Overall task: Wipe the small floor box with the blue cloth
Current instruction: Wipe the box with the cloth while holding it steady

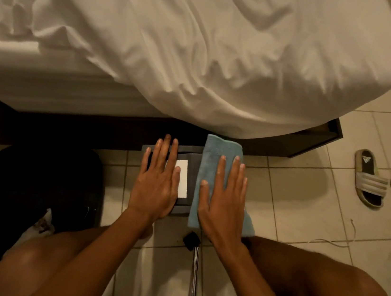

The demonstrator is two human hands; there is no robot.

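A small dark grey box (193,165) with a white label (183,178) stands on the tiled floor beside the bed. My left hand (158,180) lies flat on the box's left half, fingers spread, covering part of the label. A folded blue cloth (215,155) is draped over the box's right side and hangs past its near edge. My right hand (224,201) presses flat on top of the cloth, fingers extended and apart.
A bed with a rumpled white duvet (202,49) overhangs just behind the box. A dark bag (35,189) sits left. A metal pole (193,284) runs between my knees. Two sandals (369,180) and a white cable (341,241) lie on the right tiles.
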